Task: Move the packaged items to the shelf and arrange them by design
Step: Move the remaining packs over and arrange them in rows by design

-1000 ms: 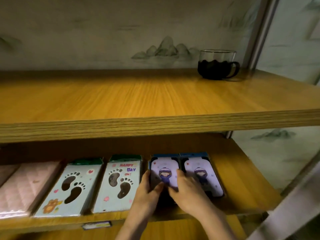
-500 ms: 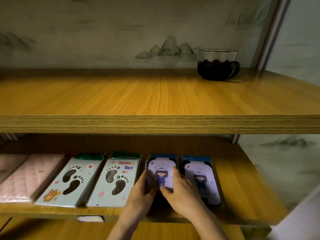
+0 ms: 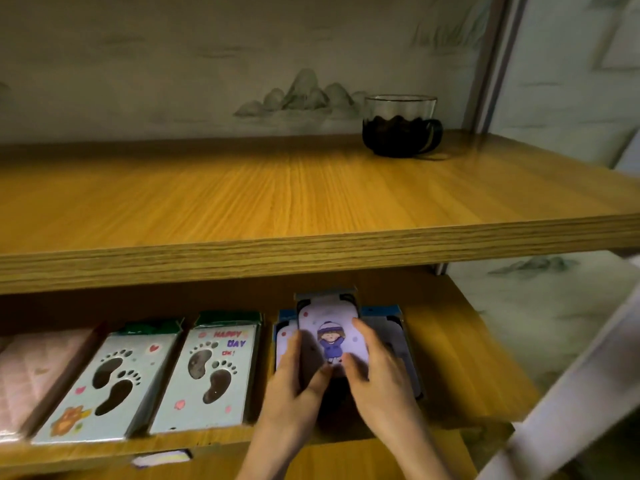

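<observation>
Formerly flat, now raised off shelf [image 3: 460,358]: girl pack [image 3: 330,337], edges clasped by curled left grip [image 3: 291,386] and right grip [image 3: 377,379], over seemingly two like packs [image 3: 389,329], design grouping judged near done.

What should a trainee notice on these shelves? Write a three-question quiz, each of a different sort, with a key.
1. True or false: the dark-filled glass cup stands on the lower wooden shelf.
2. Fill in: ___ pale-blue footprint-design packages lie flat on the lower shelf.
3. What do the left hand and the right hand hold between them? A the glass cup; B the purple package with a cartoon child; C a footprint-design package.
Key: 1 false, it stands on the upper wooden shelf; 2 two; 3 B.
</observation>
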Available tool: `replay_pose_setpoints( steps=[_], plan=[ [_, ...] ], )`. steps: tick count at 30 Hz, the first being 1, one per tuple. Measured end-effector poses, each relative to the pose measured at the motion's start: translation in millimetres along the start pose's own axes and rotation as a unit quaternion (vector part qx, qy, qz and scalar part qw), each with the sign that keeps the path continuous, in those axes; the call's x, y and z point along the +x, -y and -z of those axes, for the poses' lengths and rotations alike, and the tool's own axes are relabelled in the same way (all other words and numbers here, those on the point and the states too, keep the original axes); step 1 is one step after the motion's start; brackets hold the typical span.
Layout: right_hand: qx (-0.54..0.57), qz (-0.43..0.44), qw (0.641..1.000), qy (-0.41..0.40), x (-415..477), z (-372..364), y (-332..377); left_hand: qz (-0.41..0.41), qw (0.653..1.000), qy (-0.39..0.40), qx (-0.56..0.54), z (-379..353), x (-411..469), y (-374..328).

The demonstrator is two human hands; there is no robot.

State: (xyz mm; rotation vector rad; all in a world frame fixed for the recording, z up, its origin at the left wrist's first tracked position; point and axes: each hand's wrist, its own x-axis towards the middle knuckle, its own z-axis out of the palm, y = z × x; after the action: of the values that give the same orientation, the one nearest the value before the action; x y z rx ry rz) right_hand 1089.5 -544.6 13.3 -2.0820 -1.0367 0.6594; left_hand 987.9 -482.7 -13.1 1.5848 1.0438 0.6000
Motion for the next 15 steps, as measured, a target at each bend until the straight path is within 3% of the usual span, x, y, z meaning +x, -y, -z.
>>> replay_pose_setpoints(
  steps=[4, 9, 15],
  plan=[
    [0.008, -0.039, 0.999, -0.020, -1.0, 28.8, -21.7, -0.028, 0.997, 0.071, 0.009, -30.6, 3.1, -18.8],
    [0.000, -0.074, 0.997, 0.001, 6.7, 39.0, -43.9, -0.035, 0.994, 0.099, 0.000, -59.7, 7.8, -22.0],
    [0.001, -0.086, 0.995, 0.057, 16.0, 41.5, -59.7, -0.013, 0.999, 0.046, 0.007, -74.3, 10.6, -20.1]
  ],
)
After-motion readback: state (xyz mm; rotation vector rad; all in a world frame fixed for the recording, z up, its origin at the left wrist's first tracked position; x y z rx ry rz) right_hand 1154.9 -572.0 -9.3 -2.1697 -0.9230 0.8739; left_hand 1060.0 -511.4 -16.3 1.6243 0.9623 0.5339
